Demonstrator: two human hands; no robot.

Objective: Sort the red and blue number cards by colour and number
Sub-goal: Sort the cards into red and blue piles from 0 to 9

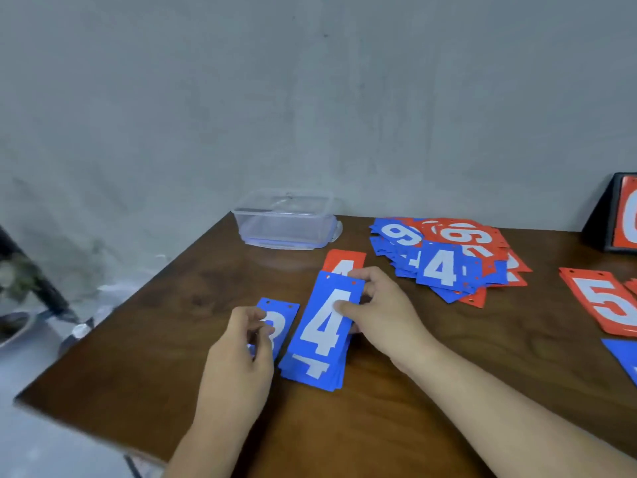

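Observation:
A blue card with a white 4 (324,326) tops a small stack of blue 4 cards near the middle of the wooden table (396,426). My right hand (382,312) grips that top card at its right edge, thumb on its face and fingers curled over the far corner. Left of it lies a blue 3 card (279,313), partly covered by my left hand (241,353), whose curled fingers touch it. A red 4 card (344,260) peeks out behind the stack. A mixed heap of red and blue cards (444,260) lies further right.
A clear plastic box (284,222) stands at the table's back edge against the grey wall. Red 5 cards (606,305) and a blue card (624,357) lie at the right edge. A black stand with a red card (620,219) is at the back right. The table's left edge drops to the floor.

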